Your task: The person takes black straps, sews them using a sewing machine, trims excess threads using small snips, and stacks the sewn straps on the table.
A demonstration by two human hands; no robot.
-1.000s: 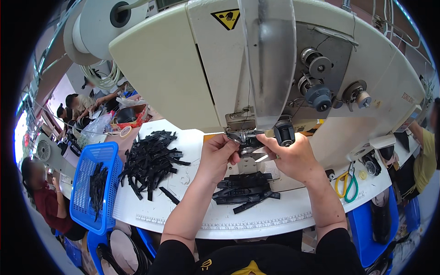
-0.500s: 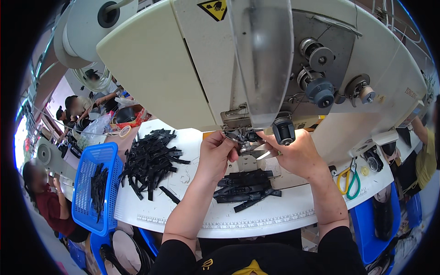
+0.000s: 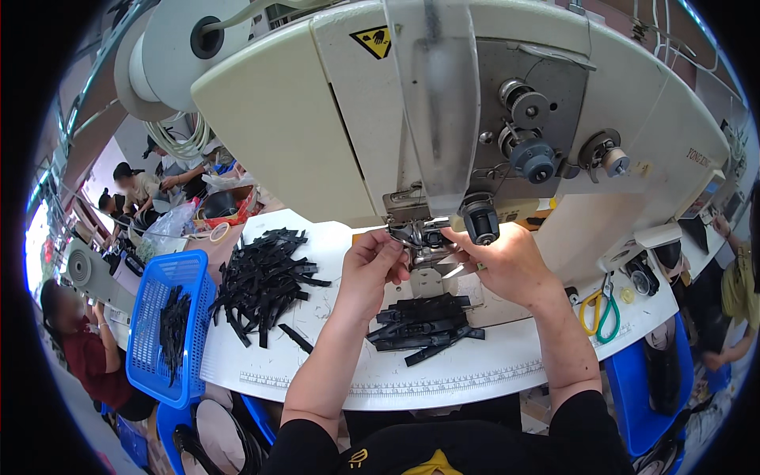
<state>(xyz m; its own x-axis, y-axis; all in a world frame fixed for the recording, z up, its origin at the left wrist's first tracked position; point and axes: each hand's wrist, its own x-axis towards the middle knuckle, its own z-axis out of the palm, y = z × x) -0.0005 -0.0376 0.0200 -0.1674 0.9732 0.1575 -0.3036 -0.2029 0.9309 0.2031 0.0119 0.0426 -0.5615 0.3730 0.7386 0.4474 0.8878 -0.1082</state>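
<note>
Both my hands work at the needle area of a large cream sewing machine [image 3: 277, 111]. My left hand [image 3: 370, 267] is closed in a pinch at the left of the metal presser foot [image 3: 419, 236]; whatever lies between the fingertips is too small to name. From the right, my right hand [image 3: 511, 265] reaches in with fingers curled beside the foot. A shiny metal blade-like piece [image 3: 454, 271] shows by its fingers, and its other end is hidden. Just below lies a stack of black strips [image 3: 419, 326] on the white table [image 3: 332, 372].
A loose heap of black strips [image 3: 257, 277] lies left, beside a blue basket [image 3: 202, 348] holding more. Scissors with yellow and green handles [image 3: 608, 317] lie right. A clear guard [image 3: 431, 111] hangs above my hands. Co-workers sit left; another person's arm [image 3: 732, 348] shows at far right.
The view has shifted slightly, so the machine's upper part sits differently. My left fingers have opened out a little at the foot; my right hand stays nearly in place. The strips have not moved.
</note>
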